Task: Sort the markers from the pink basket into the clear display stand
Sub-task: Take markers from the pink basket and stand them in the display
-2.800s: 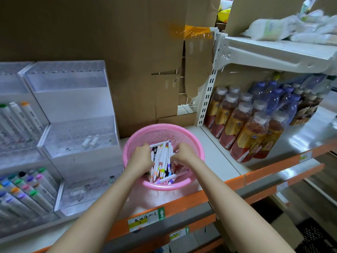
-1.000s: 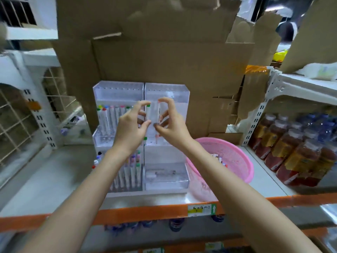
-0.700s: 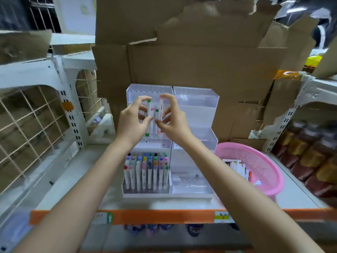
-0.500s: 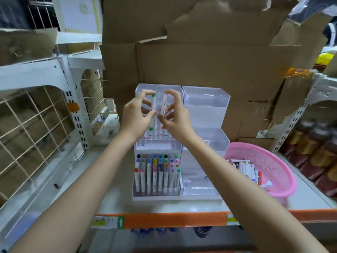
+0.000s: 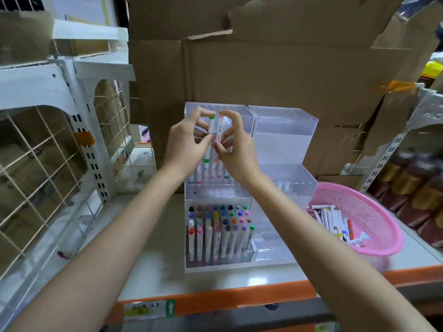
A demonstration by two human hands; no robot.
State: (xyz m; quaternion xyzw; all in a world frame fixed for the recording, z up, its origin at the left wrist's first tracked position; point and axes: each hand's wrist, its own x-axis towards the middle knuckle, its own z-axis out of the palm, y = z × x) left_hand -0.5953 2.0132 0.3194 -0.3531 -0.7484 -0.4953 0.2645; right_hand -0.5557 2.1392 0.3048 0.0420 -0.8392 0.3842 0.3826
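Left hand: your left hand [image 5: 187, 144] pinches a white marker with a green cap [image 5: 211, 121] between thumb and fingertips and holds it upright.
Right hand: your right hand [image 5: 236, 149] pinches a second white marker [image 5: 218, 130] with print on its barrel. It is also upright, just beside the green-capped one.
Held pair, location: in front of the upper left tier of the clear acrylic stepped display stand [image 5: 285, 130], above its middle tier.
Middle left tier: a short row of upright white markers [image 5: 211, 172], partly hidden by your hands.
Bottom left tier: packed rows of upright markers with mixed-colour caps [image 5: 220, 231].
Basket: a round pink plastic mesh basket [image 5: 383, 245] sits on the shelf just right of the stand, with loose white markers [image 5: 333, 219] lying inside.
Shelf: a grey board with an orange front edge [image 5: 215, 299].
Backdrop: brown cardboard sheets [image 5: 263, 68].
Left side: a white wire grid panel [image 5: 36, 164].
Far right: blurred bottles [image 5: 419, 195].
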